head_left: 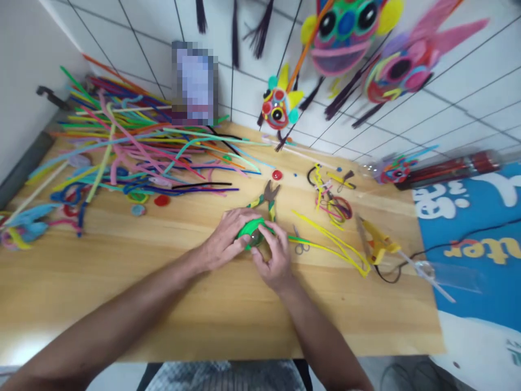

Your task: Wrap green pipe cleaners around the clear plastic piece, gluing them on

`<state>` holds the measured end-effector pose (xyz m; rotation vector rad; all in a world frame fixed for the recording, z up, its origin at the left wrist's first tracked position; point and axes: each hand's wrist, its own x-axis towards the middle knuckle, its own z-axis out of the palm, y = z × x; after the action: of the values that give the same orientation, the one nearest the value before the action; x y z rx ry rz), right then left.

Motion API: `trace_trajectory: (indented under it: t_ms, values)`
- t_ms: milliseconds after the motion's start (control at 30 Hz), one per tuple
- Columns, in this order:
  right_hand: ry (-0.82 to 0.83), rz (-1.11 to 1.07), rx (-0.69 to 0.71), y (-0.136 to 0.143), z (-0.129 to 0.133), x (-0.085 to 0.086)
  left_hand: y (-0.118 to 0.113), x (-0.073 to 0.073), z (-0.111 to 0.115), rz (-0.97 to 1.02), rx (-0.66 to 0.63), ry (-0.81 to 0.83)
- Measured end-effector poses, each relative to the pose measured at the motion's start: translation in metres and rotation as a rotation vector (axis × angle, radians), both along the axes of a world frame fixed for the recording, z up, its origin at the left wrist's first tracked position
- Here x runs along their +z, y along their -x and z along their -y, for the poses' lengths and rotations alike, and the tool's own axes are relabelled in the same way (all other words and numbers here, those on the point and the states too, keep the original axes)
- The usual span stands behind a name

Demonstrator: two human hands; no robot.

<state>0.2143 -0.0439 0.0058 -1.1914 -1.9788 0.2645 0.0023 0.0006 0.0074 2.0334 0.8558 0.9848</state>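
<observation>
Both my hands meet over the front middle of the table around a green ring of fuzzy craft stem (246,229) with a clear, shiny middle. My left hand (224,239) grips its left side, the thumb lying along the near edge. On the right, my right hand (277,259) pinches it with bent fingers and thumb. Past that hand, a green strand runs out to the right. Green-and-yellow-handled pliers (272,191) lie just beyond, jaws apart. Small scissors (301,248) and bent yellow craft stems (345,251) rest to the right. Fingers partly hide the ring.
Many coloured craft stems (142,144) are heaped at the back left, near a pixelated upright object (195,84). A yellow glue gun (378,244) with a cord sits right. Bright tasselled masks (345,32) hang on the tiled wall. A red disc (277,175) lies behind the pliers.
</observation>
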Motion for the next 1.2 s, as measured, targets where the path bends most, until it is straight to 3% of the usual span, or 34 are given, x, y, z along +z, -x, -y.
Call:
trace_trajectory:
  t_ms: [633, 1200]
  values:
    - [-0.024, -0.015, 0.006, 0.002, -0.012, -0.012, -0.004, -0.008, -0.009, -0.02, 0.083, 0.06]
    - [-0.063, -0.07, 0.013, -0.002, -0.024, -0.014, -0.003, -0.011, -0.024, -0.084, -0.006, -0.034]
